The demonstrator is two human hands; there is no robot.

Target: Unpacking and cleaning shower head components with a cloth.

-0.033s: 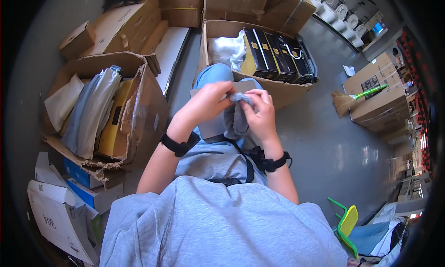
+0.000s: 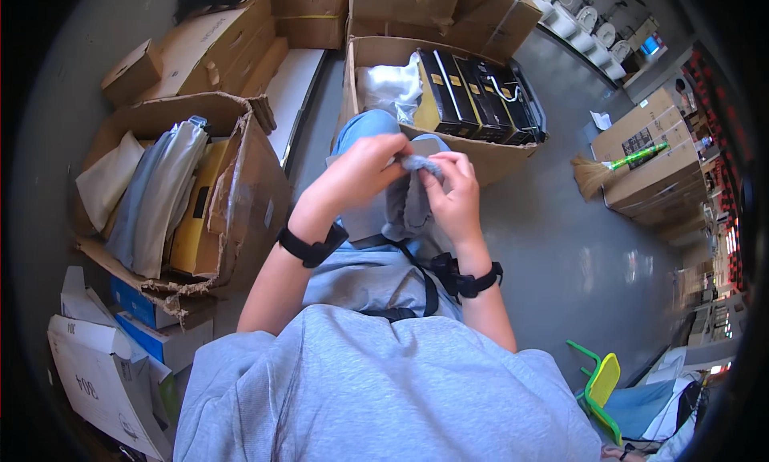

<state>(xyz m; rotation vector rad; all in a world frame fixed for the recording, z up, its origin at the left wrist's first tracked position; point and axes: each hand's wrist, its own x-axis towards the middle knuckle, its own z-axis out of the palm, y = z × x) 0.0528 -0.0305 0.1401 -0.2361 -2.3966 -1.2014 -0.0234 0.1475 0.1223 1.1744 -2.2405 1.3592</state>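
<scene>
Both my hands are raised over my knees, pinching a soft grey cloth piece [image 2: 403,209] by its bunched, lighter blue-grey upper edge [image 2: 420,165], and its folds hang down between them. My left hand [image 2: 370,164] grips it from the left, with fingertips partly hidden. On the other side my right hand [image 2: 455,191] has thumb and fingers closed on it. Behind the cloth a flat grey board [image 2: 360,215] lies across my lap on my jeans. Each wrist wears a black strapped device.
An open carton of fabrics [image 2: 248,197] stands left; another with black-yellow boxes [image 2: 481,141] ahead. Flattened cartons [image 2: 92,390] lie lower left. A broom [image 2: 593,173] leans on boxes at right. A green-yellow chair [image 2: 601,382] and apparently another person's hand [image 2: 617,454] are lower right.
Both hands have shifted very slightly upward with the cloth between their fingers. Little else differs.
</scene>
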